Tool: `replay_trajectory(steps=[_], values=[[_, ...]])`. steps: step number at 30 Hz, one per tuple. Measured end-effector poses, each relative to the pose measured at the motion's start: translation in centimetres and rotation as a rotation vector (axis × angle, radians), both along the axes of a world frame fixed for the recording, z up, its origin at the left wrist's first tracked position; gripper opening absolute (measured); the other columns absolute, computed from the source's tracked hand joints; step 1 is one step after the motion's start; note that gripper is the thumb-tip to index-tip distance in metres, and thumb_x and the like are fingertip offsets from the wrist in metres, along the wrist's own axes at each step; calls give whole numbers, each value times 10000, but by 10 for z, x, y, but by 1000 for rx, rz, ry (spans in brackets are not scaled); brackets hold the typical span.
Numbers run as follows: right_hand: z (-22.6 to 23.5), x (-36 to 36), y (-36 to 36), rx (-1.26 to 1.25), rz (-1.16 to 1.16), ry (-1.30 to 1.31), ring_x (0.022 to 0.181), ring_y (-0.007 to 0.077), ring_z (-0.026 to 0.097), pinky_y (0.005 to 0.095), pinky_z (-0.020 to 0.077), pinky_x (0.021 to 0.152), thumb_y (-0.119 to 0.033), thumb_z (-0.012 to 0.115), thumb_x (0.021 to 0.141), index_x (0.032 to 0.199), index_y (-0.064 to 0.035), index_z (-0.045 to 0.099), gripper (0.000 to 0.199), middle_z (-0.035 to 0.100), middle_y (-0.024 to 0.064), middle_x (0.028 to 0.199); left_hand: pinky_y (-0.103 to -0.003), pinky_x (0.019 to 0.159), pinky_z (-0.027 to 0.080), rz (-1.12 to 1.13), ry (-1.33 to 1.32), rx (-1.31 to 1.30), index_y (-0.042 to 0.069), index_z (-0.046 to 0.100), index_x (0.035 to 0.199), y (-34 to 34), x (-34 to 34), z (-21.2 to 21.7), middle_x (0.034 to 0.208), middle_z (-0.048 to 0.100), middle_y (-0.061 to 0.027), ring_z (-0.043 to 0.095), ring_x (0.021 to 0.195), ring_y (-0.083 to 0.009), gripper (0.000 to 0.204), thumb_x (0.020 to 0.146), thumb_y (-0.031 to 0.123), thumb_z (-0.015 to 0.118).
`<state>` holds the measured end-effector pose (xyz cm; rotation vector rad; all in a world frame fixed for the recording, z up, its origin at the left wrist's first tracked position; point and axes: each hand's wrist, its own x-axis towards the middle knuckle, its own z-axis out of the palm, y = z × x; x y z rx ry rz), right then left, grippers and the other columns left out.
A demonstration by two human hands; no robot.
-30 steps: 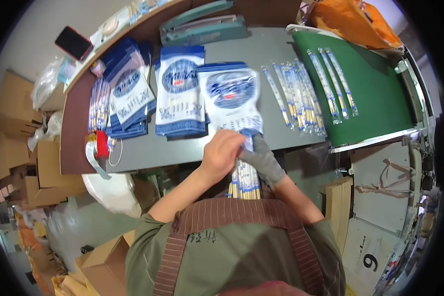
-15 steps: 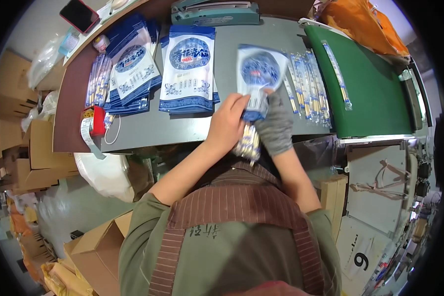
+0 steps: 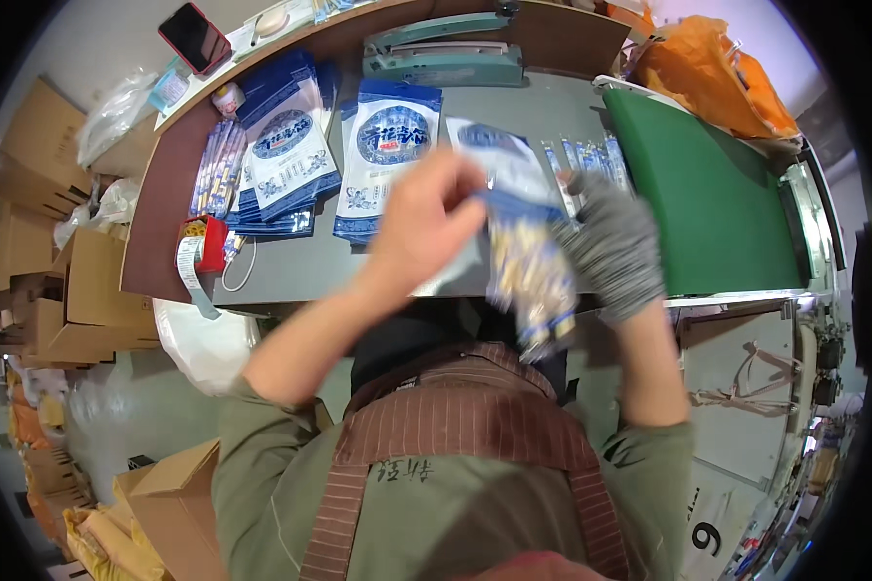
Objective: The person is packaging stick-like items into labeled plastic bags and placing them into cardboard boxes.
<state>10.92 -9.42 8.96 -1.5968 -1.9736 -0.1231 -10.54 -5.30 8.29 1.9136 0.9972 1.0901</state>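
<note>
Blue-and-white pouch [image 3: 499,179] sits between our hands, lifted above the near edge of the grey table [image 3: 300,266]. Our bare left hand [image 3: 426,228] is closed on its left side, fingers curled over the edge. Our right hand [image 3: 615,242], in a grey glove, is closed around a bundle of clear-wrapped sticks [image 3: 533,281] whose upper end meets the pouch mouth; blur hides whether the sticks are inside it. The lower end of the bundle hangs toward our apron [image 3: 455,436].

Further back on the table we see two stacks of the same pouches [image 3: 286,145] [image 3: 392,140], loose sticks [image 3: 213,174] just left of them, and a red tape dispenser [image 3: 203,247] near the left edge. A teal sealer [image 3: 446,58] lies behind the pouches. To the right is a green belt [image 3: 717,203], with an orange bag [image 3: 717,77] beyond it.
</note>
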Motion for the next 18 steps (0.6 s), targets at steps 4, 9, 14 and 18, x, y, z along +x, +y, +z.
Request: replay_trajectory(steps=[4, 9, 14, 18], values=[[117, 10, -1, -372, 209, 279, 604, 122, 566, 304, 452, 565, -215, 757, 724, 982, -63, 647, 319, 586, 65, 682, -174, 589, 458, -152, -90, 148, 7, 593, 973, 23, -3, 103, 814, 614, -19, 577, 678, -41, 187, 797, -46, 554], [154, 18, 23, -524, 185, 273, 607, 86, 602, 222, 523, 557, -111, 661, 800, 1018, 3, 640, 247, 613, 23, 696, -254, 532, 497, -129, 21, -226, -29, 619, 983, 40, 1, 135, 754, 643, -77, 603, 590, -117, 241, 782, -75, 495], [176, 20, 52, -846, 73, -29, 626, 100, 621, 240, 515, 537, -95, 580, 859, 997, -29, 643, 165, 635, 42, 736, -199, 567, 478, -164, 100, -29, 13, 634, 1001, 53, 6, 123, 821, 630, -34, 577, 611, -73, 224, 805, -7, 528], [162, 21, 68, -348, 184, 85, 585, 89, 542, 228, 455, 554, -99, 623, 854, 986, -58, 658, 142, 605, -3, 691, -231, 622, 529, -173, 225, 71, 33, 618, 1164, 80, 2, 135, 1017, 651, -99, 618, 654, -107, 383, 830, -33, 443]])
